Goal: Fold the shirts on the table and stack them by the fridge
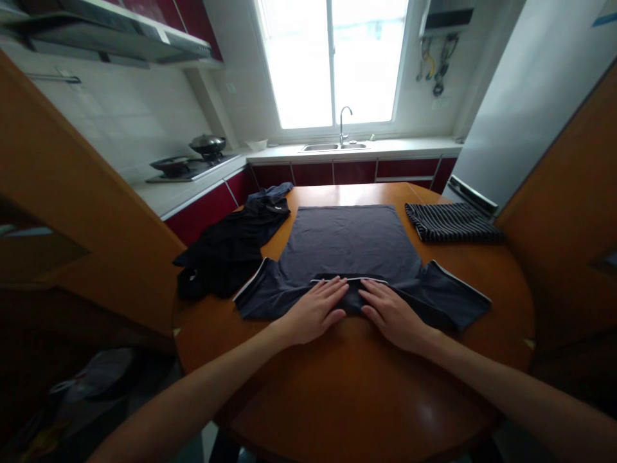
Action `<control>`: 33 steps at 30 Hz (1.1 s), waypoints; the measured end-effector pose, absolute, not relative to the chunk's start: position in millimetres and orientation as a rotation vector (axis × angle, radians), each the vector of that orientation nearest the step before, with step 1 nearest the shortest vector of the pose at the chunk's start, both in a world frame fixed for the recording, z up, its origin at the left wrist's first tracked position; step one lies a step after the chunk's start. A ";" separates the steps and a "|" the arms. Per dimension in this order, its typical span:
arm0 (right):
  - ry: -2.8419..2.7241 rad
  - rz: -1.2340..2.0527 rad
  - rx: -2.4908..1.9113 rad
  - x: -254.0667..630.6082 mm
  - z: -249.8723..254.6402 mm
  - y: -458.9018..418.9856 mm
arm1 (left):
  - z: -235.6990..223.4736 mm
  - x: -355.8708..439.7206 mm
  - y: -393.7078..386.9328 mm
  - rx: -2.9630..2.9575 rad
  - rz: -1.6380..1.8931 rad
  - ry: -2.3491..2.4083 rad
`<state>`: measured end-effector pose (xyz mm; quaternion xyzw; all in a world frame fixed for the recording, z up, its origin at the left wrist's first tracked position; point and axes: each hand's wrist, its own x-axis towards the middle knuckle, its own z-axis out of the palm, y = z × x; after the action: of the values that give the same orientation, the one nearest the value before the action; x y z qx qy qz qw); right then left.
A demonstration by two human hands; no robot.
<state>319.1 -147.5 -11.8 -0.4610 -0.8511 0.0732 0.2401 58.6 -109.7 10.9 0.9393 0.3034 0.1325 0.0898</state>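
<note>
A dark grey-blue short-sleeved shirt (354, 241) lies spread on the wooden table (357, 392), its hem toward the window and its collar end toward me. White trim edges the collar and both sleeves. My left hand (315, 308) rests flat on the left part of the collar, fingers stretched out. On the right part of the collar my right hand (393, 315) lies the same way, palm down. A short gap separates the two hands, and the folded-over collar shows between them.
A heap of dark clothes (236, 244) lies on the table's left side. At the right back is a folded black-and-white striped garment (453, 222). Beyond the table are a sink (321, 147), a stove with pans (207, 145), and a tall pale fridge (520, 96).
</note>
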 end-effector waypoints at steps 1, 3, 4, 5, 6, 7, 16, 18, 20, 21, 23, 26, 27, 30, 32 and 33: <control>-2.229 0.165 -1.364 320.5 -6.6 -140.2 | 14.1 57.9 -101.6 2.761 0.479 1.033; -2.062 0.089 -1.606 324.5 3.0 -122.7 | 18.6 54.7 -81.7 2.661 0.564 1.371; -2.016 0.081 -1.721 327.0 6.4 -113.4 | 19.5 52.2 -71.2 2.590 0.528 1.518; -1.992 0.112 -1.824 329.5 8.3 -104.5 | 19.5 49.2 -61.1 2.503 0.446 1.617; -1.982 0.178 -1.902 332.0 8.7 -96.5 | 18.6 46.0 -52.2 2.408 0.352 1.662; -1.978 0.263 -1.951 334.3 7.7 -89.7 | 17.1 42.8 -44.9 2.315 0.280 1.661; -1.821 0.548 -1.642 345.6 7.5 -69.9 | 23.2 28.5 -22.4 1.975 0.571 1.287; -1.798 0.472 -1.604 345.1 15.1 -63.0 | 25.4 31.2 -13.5 1.965 0.626 1.291; -1.797 0.420 -1.623 343.2 19.3 -53.5 | 23.8 35.9 -3.5 2.009 0.624 1.342; -1.808 0.411 -1.654 342.0 19.2 -48.5 | 22.0 38.7 0.8 2.040 0.607 1.375; -1.858 0.419 -1.731 339.5 15.3 -39.7 | 18.2 43.9 6.1 2.093 0.568 1.436; -1.968 0.346 -1.804 335.3 6.9 -36.4 | 17.2 50.7 0.9 2.169 0.601 1.498; -1.998 0.256 -1.814 333.2 5.7 -39.2 | 18.6 52.9 -5.1 2.242 0.653 1.511; -2.055 -0.080 -1.723 323.2 9.6 -60.9 | 23.5 59.9 -33.7 2.605 0.735 1.250; -2.150 -0.193 -1.540 315.5 14.6 -84.0 | 22.8 63.5 -56.1 2.783 0.621 0.890; -2.220 -0.218 -1.443 312.7 16.1 -96.5 | 20.5 64.3 -66.0 2.825 0.542 0.744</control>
<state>312.7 -96.5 16.1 -0.5274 -0.8112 -0.0795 0.2398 64.3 -66.0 20.5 0.9473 0.2497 0.1816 0.0851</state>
